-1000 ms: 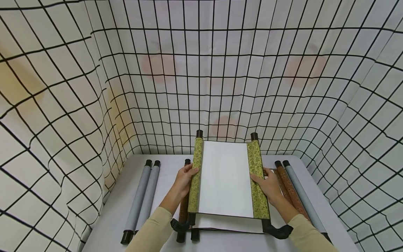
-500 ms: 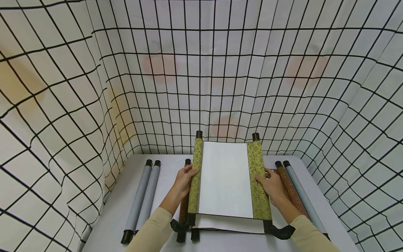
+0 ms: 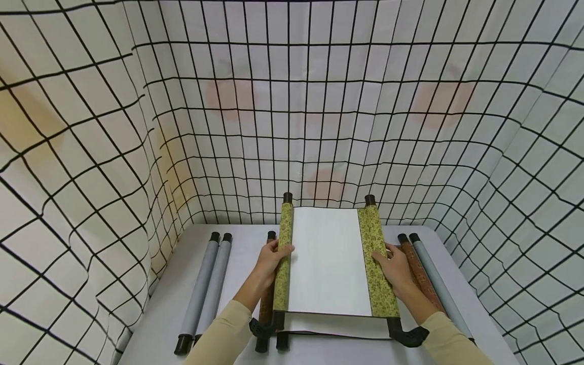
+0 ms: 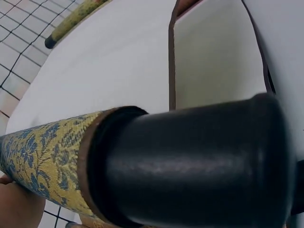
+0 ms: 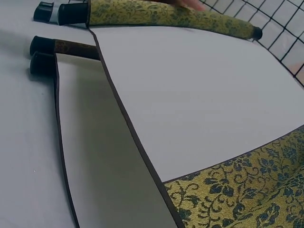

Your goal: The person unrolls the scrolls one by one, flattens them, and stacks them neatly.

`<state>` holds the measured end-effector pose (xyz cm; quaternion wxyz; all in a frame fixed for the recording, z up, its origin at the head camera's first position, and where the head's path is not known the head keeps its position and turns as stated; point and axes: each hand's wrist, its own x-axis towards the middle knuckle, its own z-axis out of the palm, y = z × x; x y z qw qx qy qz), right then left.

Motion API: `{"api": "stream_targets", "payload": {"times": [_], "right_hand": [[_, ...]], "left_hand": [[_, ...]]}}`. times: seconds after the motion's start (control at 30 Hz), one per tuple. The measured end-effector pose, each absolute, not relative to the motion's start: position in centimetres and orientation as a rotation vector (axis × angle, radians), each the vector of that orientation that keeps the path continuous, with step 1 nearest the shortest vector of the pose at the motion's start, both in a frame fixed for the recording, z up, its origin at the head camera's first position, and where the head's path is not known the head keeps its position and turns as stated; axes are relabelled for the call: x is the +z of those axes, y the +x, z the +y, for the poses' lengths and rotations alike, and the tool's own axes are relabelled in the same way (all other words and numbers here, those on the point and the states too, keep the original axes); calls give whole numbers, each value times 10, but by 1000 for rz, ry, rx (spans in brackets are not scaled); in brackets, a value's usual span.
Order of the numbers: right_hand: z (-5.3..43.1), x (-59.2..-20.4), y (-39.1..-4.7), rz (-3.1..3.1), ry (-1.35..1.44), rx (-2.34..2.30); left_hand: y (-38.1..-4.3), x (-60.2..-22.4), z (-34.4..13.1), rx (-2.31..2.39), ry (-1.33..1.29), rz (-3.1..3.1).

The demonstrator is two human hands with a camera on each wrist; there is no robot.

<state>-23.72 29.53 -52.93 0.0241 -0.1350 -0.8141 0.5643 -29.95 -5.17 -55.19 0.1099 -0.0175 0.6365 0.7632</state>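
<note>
Squared black mesh stands behind fingers gripping a brocade-edged scroll.

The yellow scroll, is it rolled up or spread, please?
At least partly spread: its white sheet shows between rollers gripped by left hand and right hand.

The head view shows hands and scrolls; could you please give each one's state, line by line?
Yellow scroll: partly unrolled.
Left hand: gripping its left side.
Right hand: gripping its right side.
Lower sheet: spread, mostly covered.
Left brown roll: lying, partly hidden.
Right brown roll: lying, partly hidden.
Left grey rolls: rolled, lying side by side.
Right grey roll: rolled, lying.
</note>
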Motion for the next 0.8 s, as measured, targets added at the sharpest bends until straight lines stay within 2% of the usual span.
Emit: {"api": "stream_targets", "payload": {"times": [0.47, 0.8], "right_hand": [[301, -529, -235, -2482, -431, 1842], [306, -530, -235, -2502, -466, 1790]], "left_hand": [[-297, -554, -56, 2127, -28, 1984], [-298, -552, -61, 2214, -39, 1890]]}}
